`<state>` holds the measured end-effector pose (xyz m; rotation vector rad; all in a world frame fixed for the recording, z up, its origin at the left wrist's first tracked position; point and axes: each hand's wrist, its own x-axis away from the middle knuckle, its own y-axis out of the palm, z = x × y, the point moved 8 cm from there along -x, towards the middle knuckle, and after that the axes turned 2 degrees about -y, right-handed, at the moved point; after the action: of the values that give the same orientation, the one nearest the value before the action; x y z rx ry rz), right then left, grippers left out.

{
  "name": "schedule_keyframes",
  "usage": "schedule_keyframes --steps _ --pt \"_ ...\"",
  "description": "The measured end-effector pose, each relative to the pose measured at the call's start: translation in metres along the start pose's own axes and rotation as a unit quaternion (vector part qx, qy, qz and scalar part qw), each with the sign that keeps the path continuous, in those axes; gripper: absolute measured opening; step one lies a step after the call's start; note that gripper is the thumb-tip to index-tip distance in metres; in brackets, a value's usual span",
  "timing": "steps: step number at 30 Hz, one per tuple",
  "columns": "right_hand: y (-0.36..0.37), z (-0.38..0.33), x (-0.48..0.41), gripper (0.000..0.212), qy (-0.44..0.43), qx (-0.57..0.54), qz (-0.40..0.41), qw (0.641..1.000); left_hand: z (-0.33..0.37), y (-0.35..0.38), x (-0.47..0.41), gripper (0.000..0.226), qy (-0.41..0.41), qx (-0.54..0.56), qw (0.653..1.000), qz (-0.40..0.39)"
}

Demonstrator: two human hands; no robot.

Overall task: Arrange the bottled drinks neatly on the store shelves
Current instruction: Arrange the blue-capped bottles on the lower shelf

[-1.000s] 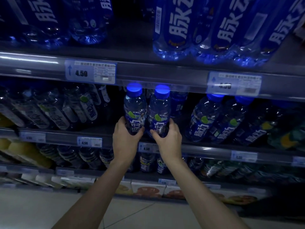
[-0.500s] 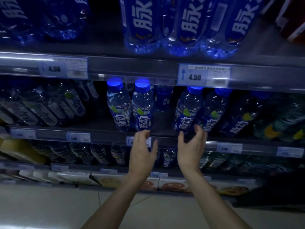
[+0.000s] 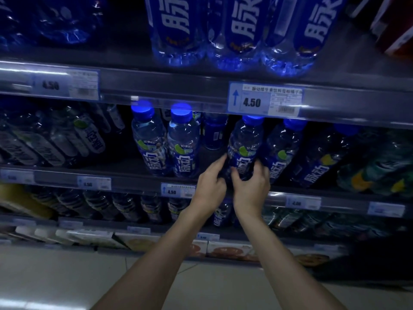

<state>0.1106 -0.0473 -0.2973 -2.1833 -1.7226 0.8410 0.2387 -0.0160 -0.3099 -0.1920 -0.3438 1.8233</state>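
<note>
Two upright blue-capped bottles (image 3: 166, 144) stand side by side at the front of the middle shelf (image 3: 134, 175). To their right, a leaning blue-label bottle (image 3: 244, 144) has both my hands around its lower part. My left hand (image 3: 210, 189) touches its left side with the fingers curled. My right hand (image 3: 251, 189) wraps the front and right side of its base. More blue bottles (image 3: 281, 151) lean to the right of it.
Large blue bottles (image 3: 237, 30) fill the top shelf above a 4.50 price tag (image 3: 264, 99). Clear bottles (image 3: 55, 139) lie tilted at the left, green and yellow ones (image 3: 380, 173) at the right. Lower shelves hold more bottles and boxed goods (image 3: 230, 249). Pale floor lies below.
Both hands let go of the two upright bottles, moved right along the shelf and closed around the leaning bottle. The view shifted right as well.
</note>
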Motion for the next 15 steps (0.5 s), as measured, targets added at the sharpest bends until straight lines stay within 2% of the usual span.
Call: schedule_keyframes --steps 7,15 --pt "0.002 -0.004 0.006 0.048 -0.005 -0.022 -0.029 0.999 -0.013 -0.013 0.012 0.061 -0.02 0.034 0.999 -0.017" --pt "0.015 -0.013 0.016 0.052 0.01 -0.012 -0.049 0.999 -0.031 -0.064 0.044 0.045 -0.004 -0.071 0.997 0.038"
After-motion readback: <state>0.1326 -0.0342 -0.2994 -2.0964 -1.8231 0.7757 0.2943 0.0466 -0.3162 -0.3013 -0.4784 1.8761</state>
